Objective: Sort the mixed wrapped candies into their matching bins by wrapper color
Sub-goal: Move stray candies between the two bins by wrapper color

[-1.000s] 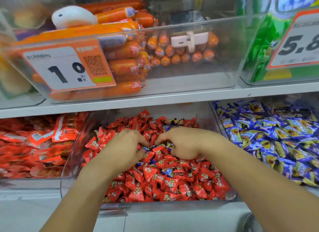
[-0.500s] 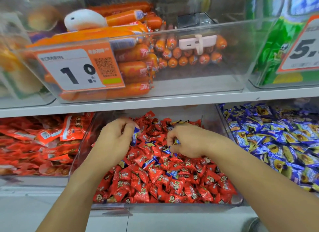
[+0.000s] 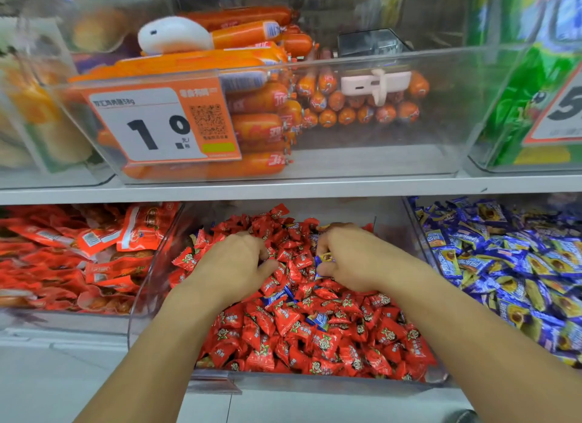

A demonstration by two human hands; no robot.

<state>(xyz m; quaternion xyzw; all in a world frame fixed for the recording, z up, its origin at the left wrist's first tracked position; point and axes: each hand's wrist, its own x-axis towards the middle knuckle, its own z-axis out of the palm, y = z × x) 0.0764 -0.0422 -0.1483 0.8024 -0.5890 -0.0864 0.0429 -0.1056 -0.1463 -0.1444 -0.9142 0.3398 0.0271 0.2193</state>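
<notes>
Candies (image 3: 315, 337) in red wrappers fill a clear bin (image 3: 148, 284).
Right hand (image 3: 349, 259) pinches a blue candy (image 3: 324, 260); left hand's (image 3: 233, 265) grip curls into the pile.

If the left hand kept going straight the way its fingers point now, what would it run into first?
Most likely the red candies heaped toward the back of the middle bin. The left hand already rests on that pile, fingers curled forward and down into it; depth is hard to judge.

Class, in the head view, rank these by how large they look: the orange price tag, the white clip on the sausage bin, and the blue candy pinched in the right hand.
1. Orange price tag
2. White clip
3. Blue candy, partly hidden by the right hand

Apparent size only; their distances from the camera differ.
</notes>
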